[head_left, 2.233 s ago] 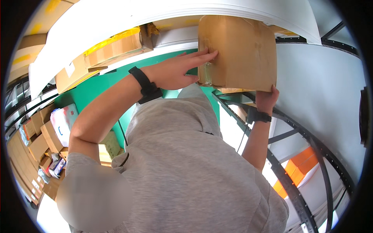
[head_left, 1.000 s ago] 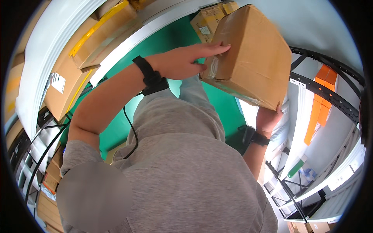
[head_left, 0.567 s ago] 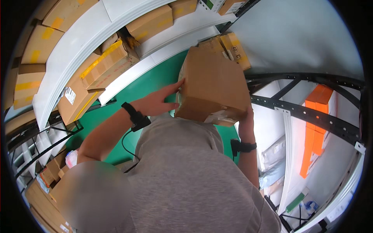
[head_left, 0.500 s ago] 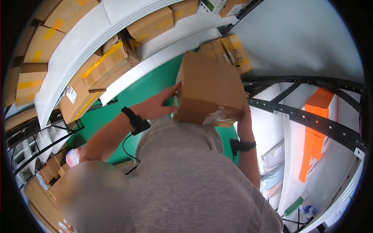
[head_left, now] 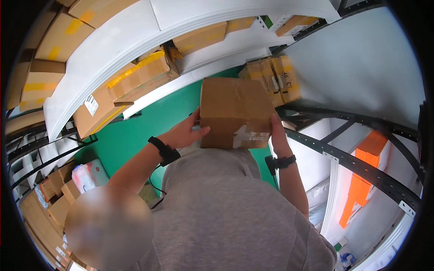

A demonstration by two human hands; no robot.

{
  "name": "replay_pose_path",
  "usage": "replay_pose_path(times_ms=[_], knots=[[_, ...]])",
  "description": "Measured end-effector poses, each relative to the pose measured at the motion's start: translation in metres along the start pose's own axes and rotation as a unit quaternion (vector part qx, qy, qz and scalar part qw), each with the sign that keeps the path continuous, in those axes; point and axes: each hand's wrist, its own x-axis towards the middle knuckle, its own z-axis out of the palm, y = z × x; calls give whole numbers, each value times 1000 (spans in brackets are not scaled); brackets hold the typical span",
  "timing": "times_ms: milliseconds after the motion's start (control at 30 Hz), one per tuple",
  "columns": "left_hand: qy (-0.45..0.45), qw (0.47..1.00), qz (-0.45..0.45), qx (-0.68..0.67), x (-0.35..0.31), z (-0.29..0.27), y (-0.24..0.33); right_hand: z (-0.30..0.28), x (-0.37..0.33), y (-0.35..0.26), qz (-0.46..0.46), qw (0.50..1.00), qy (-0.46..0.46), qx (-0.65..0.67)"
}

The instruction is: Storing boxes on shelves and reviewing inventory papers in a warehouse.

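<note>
Between my two hands is a brown cardboard box (head_left: pixel 235 101), held in front of my waist. A torn patch of whitish tape or label shows on its side facing me. My left hand (head_left: pixel 183 131) presses against the box's left side, thumb toward me and the other fingers partly hidden behind the edge. On the opposite side, my right hand (head_left: pixel 280 137) grips near the right edge, its fingers largely out of sight. Both wrists wear black straps with small devices, and a cable runs from the left one.
White shelves (head_left: pixel 108 43) curve along the far left, stacked with taped cartons (head_left: pixel 144 77). Beyond the held box, two taped cartons (head_left: pixel 273 79) stand against the wall. At right, a black metal rack frame (head_left: pixel 352 160) borders orange boxes (head_left: pixel 361 180). The floor (head_left: pixel 149 119) is green.
The box has tilted and come slightly nearer, so its taped side faces me more. Both hands moved with it, staying on its sides. The whole view has shifted a little.
</note>
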Motion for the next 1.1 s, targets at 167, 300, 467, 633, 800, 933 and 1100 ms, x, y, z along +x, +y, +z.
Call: replay_pose_path(times_ms=[167,300,467,633,800,933,1100], knots=[[-13,998,58,21,3,-43,3,23,1,-5,-36,999,36,15],[-24,982,127,138,0,-63,29,30,-20,-25,-74,983,102,133],[-94,924,210,307,-10,-73,109,4,-58,-42,-181,950,152,206],[-169,848,304,400,-25,-52,174,-35,-92,-67,-276,904,185,269],[-156,812,381,415,6,-46,226,-61,-90,-117,-329,874,198,296],[-72,838,393,373,56,-55,259,-71,-26,-153,-390,865,185,257],[56,884,409,221,129,-60,283,-85,81,-225,-375,871,129,291]])
